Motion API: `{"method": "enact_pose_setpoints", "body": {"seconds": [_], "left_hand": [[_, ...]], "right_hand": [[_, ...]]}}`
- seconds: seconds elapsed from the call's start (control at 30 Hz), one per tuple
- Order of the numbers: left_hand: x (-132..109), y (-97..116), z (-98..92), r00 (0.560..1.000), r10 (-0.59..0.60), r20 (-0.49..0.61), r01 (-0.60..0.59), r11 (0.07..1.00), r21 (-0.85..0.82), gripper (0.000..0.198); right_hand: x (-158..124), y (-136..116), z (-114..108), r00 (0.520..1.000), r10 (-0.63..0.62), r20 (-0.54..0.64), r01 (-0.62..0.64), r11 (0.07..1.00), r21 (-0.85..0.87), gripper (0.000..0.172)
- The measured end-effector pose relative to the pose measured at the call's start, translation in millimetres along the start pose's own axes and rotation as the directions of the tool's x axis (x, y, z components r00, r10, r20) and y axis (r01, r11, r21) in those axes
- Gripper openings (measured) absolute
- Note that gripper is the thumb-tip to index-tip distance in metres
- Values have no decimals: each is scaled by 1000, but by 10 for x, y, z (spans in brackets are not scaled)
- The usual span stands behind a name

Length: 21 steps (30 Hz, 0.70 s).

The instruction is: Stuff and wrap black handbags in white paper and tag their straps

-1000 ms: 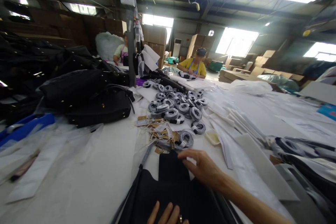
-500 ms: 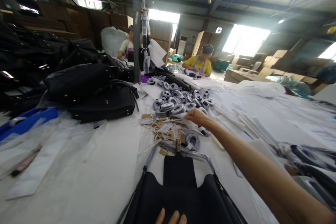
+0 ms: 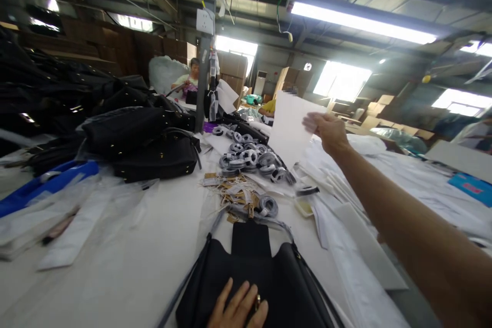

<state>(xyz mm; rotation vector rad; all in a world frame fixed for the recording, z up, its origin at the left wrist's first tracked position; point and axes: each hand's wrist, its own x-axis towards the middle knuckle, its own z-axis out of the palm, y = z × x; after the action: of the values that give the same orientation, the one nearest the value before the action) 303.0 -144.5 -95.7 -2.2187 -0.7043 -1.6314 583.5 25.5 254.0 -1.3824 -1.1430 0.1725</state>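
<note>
A black handbag [image 3: 246, 266] lies in front of me with its flap laid out toward the back and its handles spread to the sides. My left hand [image 3: 238, 310] rests flat on it, fingers apart, near a small gold fitting. Raised at arm's length, my right hand [image 3: 328, 130] pinches the edge of a white sheet [image 3: 288, 125], which stands upright in the air; motion blurs the fingertips. Beneath the sheet is a heap of wrapped, coiled straps [image 3: 249, 156]. Brown and clear tags [image 3: 236, 189] with white strings lie between that heap and the bag.
Black bags [image 3: 154, 156] are piled at the left, beside a blue item [image 3: 80, 169] and plastic film. A grey post [image 3: 203, 82] with sockets rises behind them. White sheets and packing material [image 3: 357, 261] cover the right side. Two people work across the table, one partly behind the sheet.
My right hand has risen from the strap heap and moved right, lifting the white sheet. My left hand shows more fully on the bag. The view has tilted up and turned right.
</note>
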Motion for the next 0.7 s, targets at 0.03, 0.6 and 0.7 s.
{"method": "enact_pose_setpoints", "body": {"seconds": [0.03,0.6,0.7], "left_hand": [[45,-14,-95,994,36,102,-34,999,-20,27],[182,4,-473,839,111,532,-79,994,-82,43],[242,-18,-518,834,116,540,-81,993,-88,42]], "right_hand": [[-167,-155,-53,994,-103,23,103,995,-7,19],[-3187,122,-536,245,187,951,437,854,-281,97],[-3598,208,-673,313,303,900,480,767,-425,119]]}}
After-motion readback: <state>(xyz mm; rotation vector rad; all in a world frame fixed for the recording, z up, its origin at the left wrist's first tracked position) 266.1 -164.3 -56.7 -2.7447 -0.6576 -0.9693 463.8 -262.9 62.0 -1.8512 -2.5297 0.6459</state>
